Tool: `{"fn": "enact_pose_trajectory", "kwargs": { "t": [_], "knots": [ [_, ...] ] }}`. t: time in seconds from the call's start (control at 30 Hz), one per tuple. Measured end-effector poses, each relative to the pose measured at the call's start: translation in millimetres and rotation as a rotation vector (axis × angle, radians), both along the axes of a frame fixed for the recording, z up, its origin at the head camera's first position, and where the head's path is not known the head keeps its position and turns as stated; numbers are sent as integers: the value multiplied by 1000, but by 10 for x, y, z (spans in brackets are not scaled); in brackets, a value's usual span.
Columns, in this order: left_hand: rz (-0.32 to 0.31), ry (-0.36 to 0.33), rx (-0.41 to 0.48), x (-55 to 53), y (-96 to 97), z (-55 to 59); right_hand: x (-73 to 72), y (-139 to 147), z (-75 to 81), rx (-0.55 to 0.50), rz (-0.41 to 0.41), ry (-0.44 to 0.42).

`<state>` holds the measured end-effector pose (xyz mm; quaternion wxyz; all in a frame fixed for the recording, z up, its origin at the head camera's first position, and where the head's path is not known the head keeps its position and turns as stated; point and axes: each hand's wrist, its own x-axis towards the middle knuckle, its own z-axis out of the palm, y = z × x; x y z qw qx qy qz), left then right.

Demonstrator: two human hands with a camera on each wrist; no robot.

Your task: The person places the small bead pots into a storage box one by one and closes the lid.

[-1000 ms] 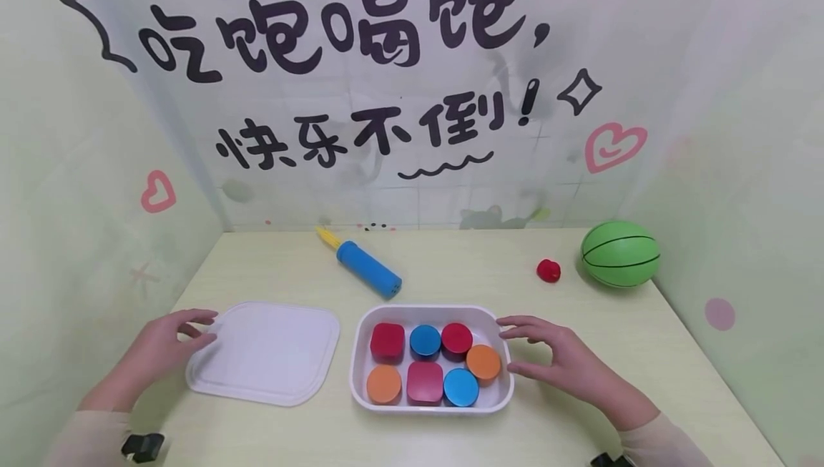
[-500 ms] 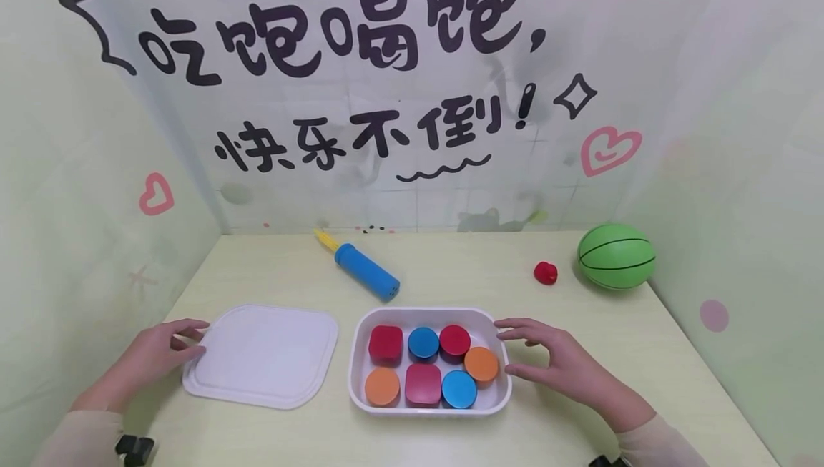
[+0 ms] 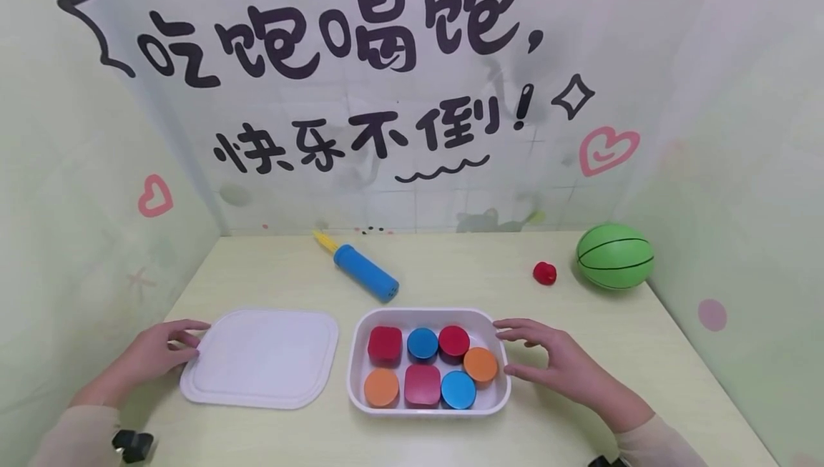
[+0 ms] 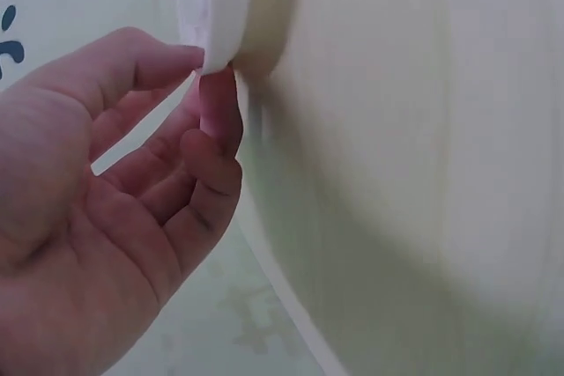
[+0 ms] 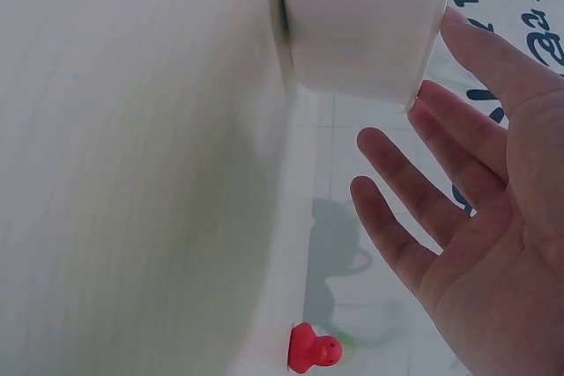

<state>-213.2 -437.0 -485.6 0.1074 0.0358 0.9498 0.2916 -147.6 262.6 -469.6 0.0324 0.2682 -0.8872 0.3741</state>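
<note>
With thumb and fingers, my left hand [image 3: 149,350] pinches the left edge of a flat white lid [image 3: 264,356]; the left wrist view shows the thumb and a finger on opposite faces of the lid's rim [image 4: 231,15]. My right hand [image 3: 560,363] rests its thumb and fingertips against the right rim of a white box [image 3: 430,412], its other fingers spread straight in the right wrist view. Several lidded-looking round and square pieces stand in the box: a red square piece [image 3: 385,344], a blue round piece [image 3: 458,390] and an orange round piece [image 3: 382,387] among them.
A blue hand pump [image 3: 367,272] with a yellow nozzle lies behind the box. At the back right are a small red rubber duck [image 5: 314,348] and a green ball [image 3: 615,256] with black lines. Printed curtains stand behind the table and along both its sides.
My left hand has moved slightly outward and down from above the lid's corner, and its fingers have closed on the lid's left edge. My right hand stays at the box rim.
</note>
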Motion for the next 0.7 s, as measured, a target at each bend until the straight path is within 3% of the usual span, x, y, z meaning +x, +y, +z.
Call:
{"fn": "enact_pose_trajectory", "kwargs": {
  "t": [0.3, 0.4, 0.7],
  "knots": [
    [14, -158, 301, 81, -132, -14, 4, -6, 7, 31, -23, 21],
    [39, -190, 353, 110, -128, -7, -1, -10, 10, 50, -29, 33],
    [-27, -200, 498, 179, -154, 49, 13, -17, 46, 60, -33, 28]
  ]
}}
